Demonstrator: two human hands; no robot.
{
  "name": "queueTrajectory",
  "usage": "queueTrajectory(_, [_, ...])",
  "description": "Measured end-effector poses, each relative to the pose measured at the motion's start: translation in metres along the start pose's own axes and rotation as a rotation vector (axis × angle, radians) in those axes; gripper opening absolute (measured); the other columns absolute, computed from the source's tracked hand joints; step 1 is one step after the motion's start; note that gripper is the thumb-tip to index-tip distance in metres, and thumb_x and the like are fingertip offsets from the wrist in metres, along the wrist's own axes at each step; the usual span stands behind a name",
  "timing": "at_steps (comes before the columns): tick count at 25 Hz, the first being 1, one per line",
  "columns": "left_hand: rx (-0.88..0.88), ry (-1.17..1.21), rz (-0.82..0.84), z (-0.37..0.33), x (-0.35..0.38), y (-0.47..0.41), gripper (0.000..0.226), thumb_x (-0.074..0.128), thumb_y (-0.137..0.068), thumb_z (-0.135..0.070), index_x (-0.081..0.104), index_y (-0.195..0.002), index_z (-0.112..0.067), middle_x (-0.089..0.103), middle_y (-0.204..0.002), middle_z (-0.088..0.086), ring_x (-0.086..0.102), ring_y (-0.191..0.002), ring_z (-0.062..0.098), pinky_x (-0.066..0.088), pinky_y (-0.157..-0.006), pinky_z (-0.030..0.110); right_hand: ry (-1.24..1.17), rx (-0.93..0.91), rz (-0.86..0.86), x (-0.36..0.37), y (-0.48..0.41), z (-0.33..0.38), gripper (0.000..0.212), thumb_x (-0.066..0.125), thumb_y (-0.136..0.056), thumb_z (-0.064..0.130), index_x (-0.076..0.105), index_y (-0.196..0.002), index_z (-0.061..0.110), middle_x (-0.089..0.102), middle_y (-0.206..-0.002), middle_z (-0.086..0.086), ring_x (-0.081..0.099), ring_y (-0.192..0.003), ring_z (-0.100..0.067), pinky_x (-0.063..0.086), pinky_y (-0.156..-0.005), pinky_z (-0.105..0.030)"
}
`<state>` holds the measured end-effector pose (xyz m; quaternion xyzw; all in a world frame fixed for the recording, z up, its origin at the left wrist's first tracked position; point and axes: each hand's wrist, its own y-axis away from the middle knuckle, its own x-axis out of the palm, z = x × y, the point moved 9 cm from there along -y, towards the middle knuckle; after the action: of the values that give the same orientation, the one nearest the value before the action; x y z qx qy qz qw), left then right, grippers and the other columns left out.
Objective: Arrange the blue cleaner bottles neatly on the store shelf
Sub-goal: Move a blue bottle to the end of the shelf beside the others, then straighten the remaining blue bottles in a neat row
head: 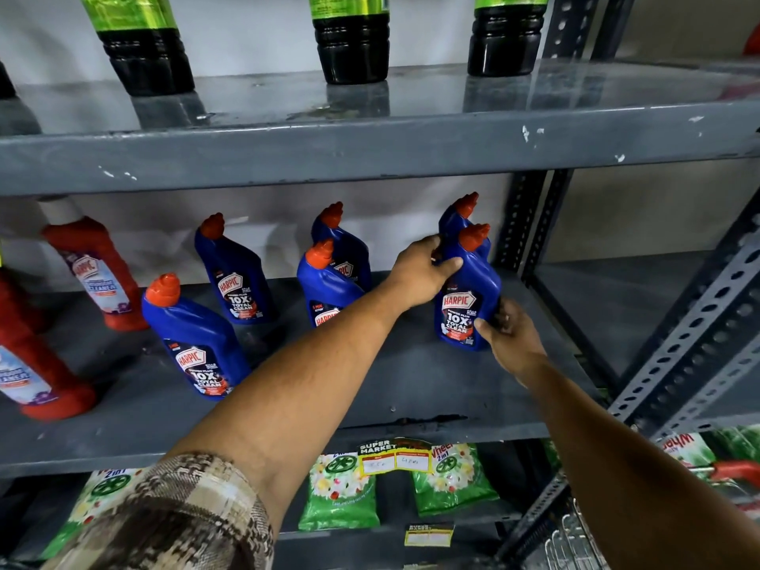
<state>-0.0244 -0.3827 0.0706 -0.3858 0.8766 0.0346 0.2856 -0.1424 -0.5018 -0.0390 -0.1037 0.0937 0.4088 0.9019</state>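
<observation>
Both hands grip one blue bottle (466,298) standing at the right end of the grey shelf (411,380): left hand (419,273) closed round its neck, right hand (510,335) round its base. Five more blue bottles stand leftward and behind; contents unseen.

Even, fairly bright indoor light; soft shadows under the grey shelf (411,388). The glossy upper shelf (452,96) mirrors the dark bottles (351,39). Wide-angle bending curves the edges; focus is sharp centrally, softer at the margins
</observation>
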Motion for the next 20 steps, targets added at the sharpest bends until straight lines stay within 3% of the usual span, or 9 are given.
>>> queueTrajectory(4, [-0.018,0.008,-0.003,0.006,-0.001,0.001,0.043,0.065,-0.085,-0.032,0.049,-0.121,-0.015,0.064,-0.113,0.006,0.062,-0.099,0.021,0.052,-0.085,0.035,-0.033,-0.032,0.013,0.002,0.000,-0.002,0.043,0.058,-0.090,0.005,0.051,-0.131,0.017,0.064,-0.117,-0.005,0.060,-0.109,-0.018,0.050,-0.093,-0.036])
queueTrajectory(8, [-0.022,0.012,0.008,0.006,-0.002,0.010,0.045,0.065,-0.085,-0.028,0.047,-0.125,-0.018,0.064,-0.106,0.004,0.063,-0.096,0.019,0.050,-0.079,0.029,0.009,0.008,0.016,0.004,-0.003,-0.008,0.042,0.060,-0.089,0.011,0.051,-0.128,0.023,0.063,-0.119,-0.004,0.060,-0.109,-0.019,0.050,-0.092,-0.038])
queueTrajectory(10, [-0.024,0.051,0.031,0.009,-0.001,0.023,0.049,0.064,-0.086,-0.025,0.044,-0.130,-0.018,0.062,-0.099,0.000,0.062,-0.090,0.013,0.049,-0.081,0.026,0.072,0.010,-0.115,-0.002,0.005,-0.004,0.038,0.069,-0.082,0.017,0.052,-0.117,0.015,0.062,-0.111,-0.007,0.063,-0.096,-0.020,0.052,-0.077,-0.032])
queueTrajectory(12, [-0.043,0.058,0.066,0.026,-0.001,0.044,0.047,0.062,-0.088,-0.025,0.045,-0.130,-0.016,0.058,-0.098,-0.003,0.058,-0.085,0.008,0.047,-0.079,0.022,0.258,0.011,-0.282,-0.011,0.025,0.004,0.030,0.072,-0.079,0.027,0.052,-0.098,0.015,0.059,-0.097,-0.007,0.059,-0.077,-0.016,0.043,-0.060,-0.025])
queueTrajectory(14, [-0.040,0.034,0.080,0.055,-0.003,0.074,0.036,0.064,-0.087,-0.027,0.056,-0.120,-0.018,0.062,-0.100,-0.002,0.060,-0.086,0.010,0.048,-0.080,0.024,0.398,-0.088,-0.197,0.010,0.043,0.016,0.021,0.068,-0.081,0.033,0.053,-0.085,0.019,0.061,-0.082,-0.002,0.056,-0.068,-0.015,0.039,-0.057,-0.025])
queueTrajectory(16, [-0.061,0.048,0.060,0.093,-0.012,0.107,0.015,0.067,-0.085,-0.025,0.065,-0.100,-0.024,0.067,-0.090,-0.006,0.063,-0.080,0.008,0.051,-0.080,0.027,0.445,-0.201,-0.020,0.045,0.052,0.026,0.015,0.068,-0.081,0.031,0.059,-0.081,0.019,0.066,-0.075,0.001,0.062,-0.067,-0.014,0.046,-0.061,-0.026])
queueTrajectory(18, [-0.110,-0.001,-0.024,0.131,-0.034,0.135,0.011,0.071,-0.081,-0.026,0.064,-0.079,-0.035,0.068,-0.076,-0.010,0.064,-0.070,0.007,0.052,-0.074,0.028,0.414,-0.248,0.090,0.074,0.052,0.032,0.013,0.068,-0.082,0.025,0.065,-0.092,0.017,0.069,-0.081,0.003,0.066,-0.075,-0.014,0.054,-0.070,-0.030])
queueTrajectory(20, [-0.201,-0.005,-0.222,0.163,-0.067,0.157,0.015,0.070,-0.077,-0.029,0.058,-0.070,-0.034,0.064,-0.067,-0.007,0.063,-0.065,0.016,0.051,-0.068,0.034,0.359,-0.233,0.174,0.098,0.047,0.039,0.027,0.065,-0.085,0.019,0.064,-0.111,0.015,0.069,-0.097,-0.001,0.067,-0.088,-0.014,0.054,-0.084,-0.032])
